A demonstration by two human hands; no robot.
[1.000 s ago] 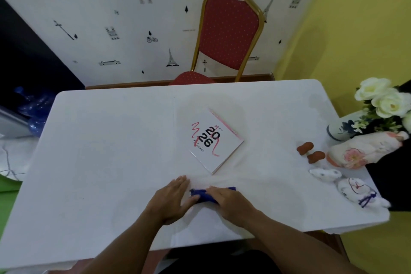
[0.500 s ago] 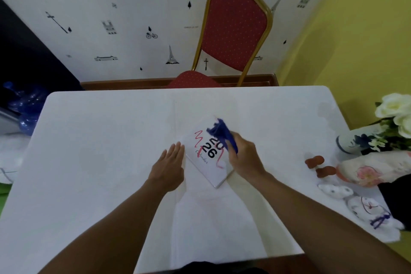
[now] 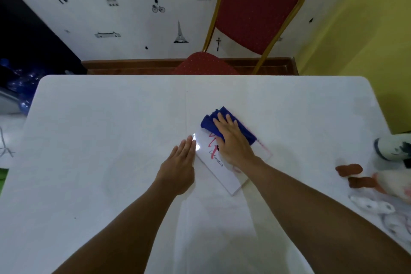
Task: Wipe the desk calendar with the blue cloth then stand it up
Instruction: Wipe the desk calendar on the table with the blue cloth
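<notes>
The right hand (image 3: pixel 233 142) presses flat, fingers spread, on the blue cloth (image 3: pixel 224 124) atop the desk calendar (image 3: pixel 222 169); the left hand (image 3: pixel 180 162) lies open, touching its left edge; "Calendar" reads partly; it lies flat mid-table (image 3: pixel 100 140), long axis running near-right to far-left.

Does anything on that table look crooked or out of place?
Only the desk calendar: it lies flat and skewed to the table edges, not standing. The right hand presses a blue cloth on it.
</notes>
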